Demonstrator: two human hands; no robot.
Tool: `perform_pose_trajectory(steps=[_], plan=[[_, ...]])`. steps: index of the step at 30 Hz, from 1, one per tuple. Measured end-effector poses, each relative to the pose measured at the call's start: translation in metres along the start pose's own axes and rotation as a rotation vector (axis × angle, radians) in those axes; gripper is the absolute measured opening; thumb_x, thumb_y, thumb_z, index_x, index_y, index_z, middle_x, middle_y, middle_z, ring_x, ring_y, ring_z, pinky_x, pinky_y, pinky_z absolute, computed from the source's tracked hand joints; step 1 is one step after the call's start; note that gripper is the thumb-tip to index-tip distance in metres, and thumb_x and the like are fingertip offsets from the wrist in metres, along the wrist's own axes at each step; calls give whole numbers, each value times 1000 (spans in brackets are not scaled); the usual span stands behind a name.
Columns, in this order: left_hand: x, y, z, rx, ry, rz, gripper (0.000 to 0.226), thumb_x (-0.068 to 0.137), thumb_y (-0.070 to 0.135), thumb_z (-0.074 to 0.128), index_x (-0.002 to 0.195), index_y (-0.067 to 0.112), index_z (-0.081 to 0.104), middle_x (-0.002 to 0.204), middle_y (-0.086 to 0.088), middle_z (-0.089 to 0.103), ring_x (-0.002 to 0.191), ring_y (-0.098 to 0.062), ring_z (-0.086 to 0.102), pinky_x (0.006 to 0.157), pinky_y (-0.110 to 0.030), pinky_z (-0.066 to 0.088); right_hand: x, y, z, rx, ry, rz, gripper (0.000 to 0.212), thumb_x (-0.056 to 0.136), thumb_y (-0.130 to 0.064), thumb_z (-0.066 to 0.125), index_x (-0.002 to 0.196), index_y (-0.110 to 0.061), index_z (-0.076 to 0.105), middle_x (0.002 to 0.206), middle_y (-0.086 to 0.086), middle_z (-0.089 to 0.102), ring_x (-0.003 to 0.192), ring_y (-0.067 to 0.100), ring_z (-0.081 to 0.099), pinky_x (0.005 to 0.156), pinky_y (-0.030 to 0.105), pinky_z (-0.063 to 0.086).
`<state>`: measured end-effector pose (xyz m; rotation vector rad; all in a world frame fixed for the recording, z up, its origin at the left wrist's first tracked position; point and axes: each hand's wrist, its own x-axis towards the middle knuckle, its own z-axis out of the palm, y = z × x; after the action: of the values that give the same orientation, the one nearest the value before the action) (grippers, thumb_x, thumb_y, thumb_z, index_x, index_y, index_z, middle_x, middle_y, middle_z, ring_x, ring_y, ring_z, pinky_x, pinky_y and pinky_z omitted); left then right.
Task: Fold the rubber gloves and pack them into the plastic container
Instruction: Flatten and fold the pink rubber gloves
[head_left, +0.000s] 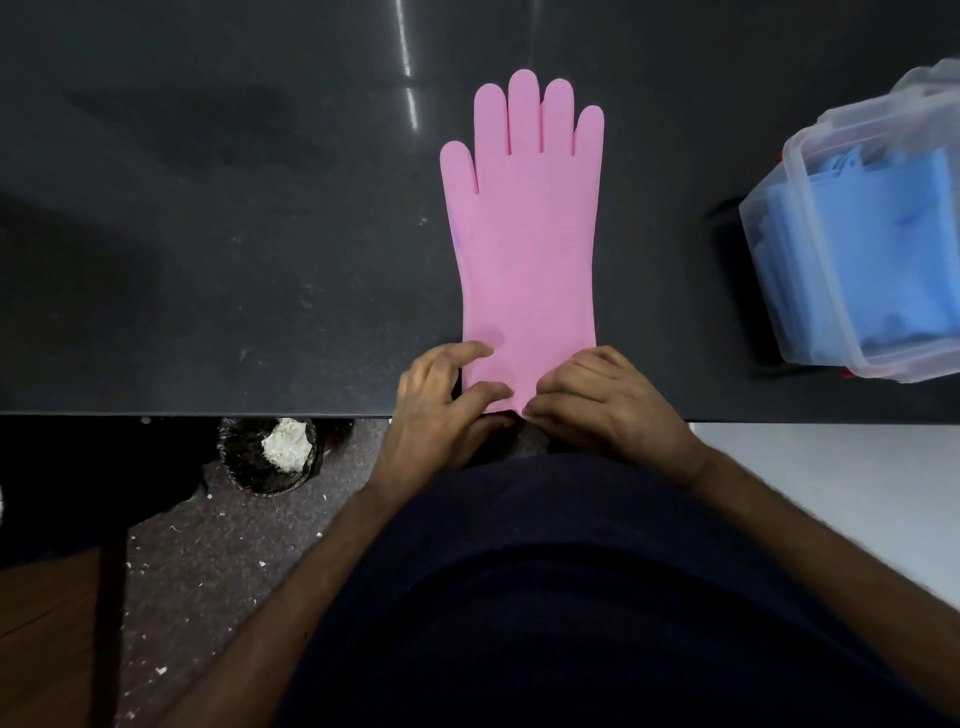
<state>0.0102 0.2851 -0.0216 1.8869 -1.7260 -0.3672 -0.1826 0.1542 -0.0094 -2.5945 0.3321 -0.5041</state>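
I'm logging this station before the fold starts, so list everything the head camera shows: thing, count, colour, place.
Pink rubber glove: one, pink, flat on the table's middle, fingertips pointing away, cuff at the near edge.
Clear plastic container: one, see-through, open, at the table's right edge.
Blue folded gloves: count unclear, blue, inside the container.
Dark stone-like table: one, black.
Black-lined waste bin: one, black, white scrap inside, on the floor below the table's near edge.
White surface: one, white, lower right.
Left hand: one, fingers on the cuff's left corner.
Right hand: one, gripping the cuff's right corner.
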Motion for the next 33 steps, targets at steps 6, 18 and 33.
perform_pose_trajectory(steps=[6,18,33], plan=[[18,9,-21,-47,153,96,13,92,12,75,103,7,80,120,-13,72,112,-25,63,94,-42,45,21,-8,-27,-53,165,-36,6,97,-22,71,98,-16,72,95,1,68,85,19,63,76,36,47],[78,67,-95,-523,342,63,8,90,3,74,93,-2,79,95,-9,77,94,-20,74,84,-42,58,68,-50,-118,95,437,187,8,88,-17,80,93,-10,80,95,-2,69,88,16,66,74,44,53],[161,137,-188,-589,356,11,6,91,18,78,95,20,82,91,10,80,92,-13,76,78,-29,60,111,-62,-224,192,617,284,15,92,-30,72,100,-19,77,93,-14,74,90,7,69,77,13,48]])
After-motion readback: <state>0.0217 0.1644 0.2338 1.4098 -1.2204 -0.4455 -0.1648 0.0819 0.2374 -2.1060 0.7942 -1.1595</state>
